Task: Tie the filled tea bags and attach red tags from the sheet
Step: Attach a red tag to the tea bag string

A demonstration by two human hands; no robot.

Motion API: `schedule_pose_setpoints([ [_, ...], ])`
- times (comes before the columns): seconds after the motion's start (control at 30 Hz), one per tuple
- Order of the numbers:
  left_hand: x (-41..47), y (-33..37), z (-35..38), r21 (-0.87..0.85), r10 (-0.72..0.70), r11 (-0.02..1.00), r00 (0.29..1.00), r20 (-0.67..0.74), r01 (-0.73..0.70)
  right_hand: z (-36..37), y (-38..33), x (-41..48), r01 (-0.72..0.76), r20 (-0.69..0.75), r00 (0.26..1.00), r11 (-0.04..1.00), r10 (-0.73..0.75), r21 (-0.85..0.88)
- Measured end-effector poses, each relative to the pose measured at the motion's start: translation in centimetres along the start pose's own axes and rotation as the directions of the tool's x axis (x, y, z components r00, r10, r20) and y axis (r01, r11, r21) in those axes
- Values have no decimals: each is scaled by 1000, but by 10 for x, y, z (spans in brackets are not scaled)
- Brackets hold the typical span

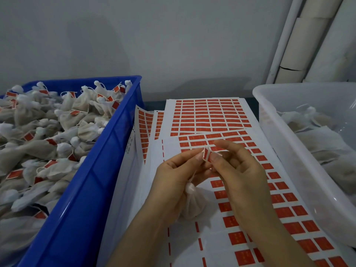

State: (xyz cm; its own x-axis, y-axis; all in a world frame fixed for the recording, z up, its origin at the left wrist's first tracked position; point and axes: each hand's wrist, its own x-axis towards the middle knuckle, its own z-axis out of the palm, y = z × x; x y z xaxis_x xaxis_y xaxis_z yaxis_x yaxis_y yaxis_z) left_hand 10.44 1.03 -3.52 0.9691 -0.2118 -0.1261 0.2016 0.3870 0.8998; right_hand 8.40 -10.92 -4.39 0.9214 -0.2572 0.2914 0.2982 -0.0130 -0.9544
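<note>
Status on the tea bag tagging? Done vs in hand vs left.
Done: the blue plastic crate is heaped with tied white mesh tea bags carrying red tags. In hand: both hands, left hand and right hand, pinch one small red paper tag; one filled white tea bag hangs below the left hand. Left: untagged bags in the translucent white tub; the white sheets of red tags are partly used.

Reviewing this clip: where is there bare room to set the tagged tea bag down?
Bare backing of the near sheet, between the blue crate and the remaining red tags. The blue crate is heaped full. The white tub has room near its left wall. Both hands crowd the sheet's middle.
</note>
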Motion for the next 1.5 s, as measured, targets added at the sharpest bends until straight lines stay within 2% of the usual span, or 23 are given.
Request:
schedule_pose_setpoints([
  [0.2, -1, -2, 2, 16, -19, 1000, 1000, -10, 19, 2, 1, -2, 29, -13, 999, 995, -31, -93],
  [0.57, 0, -4, 0, 38, -30, 999, 1000, -3, 30, 2, 1, -2, 21, -35, 999, 993, -25, -116],
  [1.2, -2, -4, 1, 117, 10, 993, 996, 92, -21, -1, 2, 0, 6, -81, 997, 994, -15, -113],
  [1.37, -2, -5, 1, 184, 10, 982, 991, 134, -35, -2, 7, 1, 13, -89, 996, 993, -23, -116],
  [1.5, -2, -7, 3, 227, 80, 970, 995, 58, -92, -3, 8, 1, 15, -71, 997, 992, -24, -124],
])
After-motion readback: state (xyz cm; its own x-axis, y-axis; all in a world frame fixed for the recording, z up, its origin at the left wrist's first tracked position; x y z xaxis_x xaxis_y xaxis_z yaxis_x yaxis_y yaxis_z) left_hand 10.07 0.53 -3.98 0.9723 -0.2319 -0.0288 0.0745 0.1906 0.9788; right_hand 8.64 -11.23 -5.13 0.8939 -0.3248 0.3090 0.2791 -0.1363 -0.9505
